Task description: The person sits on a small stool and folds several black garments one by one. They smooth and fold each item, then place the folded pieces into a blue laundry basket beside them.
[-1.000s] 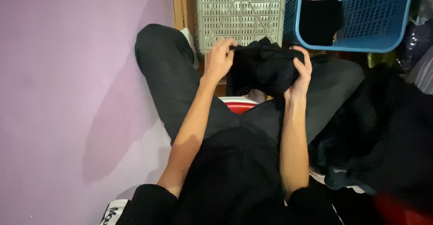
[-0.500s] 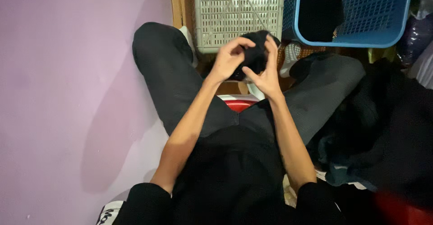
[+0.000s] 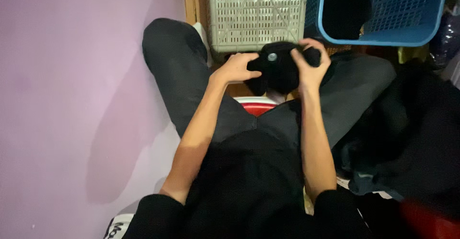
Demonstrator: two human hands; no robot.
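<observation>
A black garment (image 3: 277,71), bunched into a compact bundle with a small round metal button showing, is held between both hands above my knees. My left hand (image 3: 237,68) grips its left side with the fingers curled over the cloth. My right hand (image 3: 310,66) clasps the right side from above. I sit with my legs in dark trousers (image 3: 177,71) spread apart. Part of the bundle is hidden behind my fingers.
A grey slatted plastic crate (image 3: 256,14) stands just beyond the hands. To its right is a blue mesh basket (image 3: 383,35) with a black cloth (image 3: 346,10) inside. A pile of dark clothes (image 3: 412,138) lies at right. A red object (image 3: 256,107) shows between my legs. A purple wall (image 3: 72,100) is at left.
The loosely spread garment has been gathered into a tight bundle. Both hands came close together around it, and the button now faces up.
</observation>
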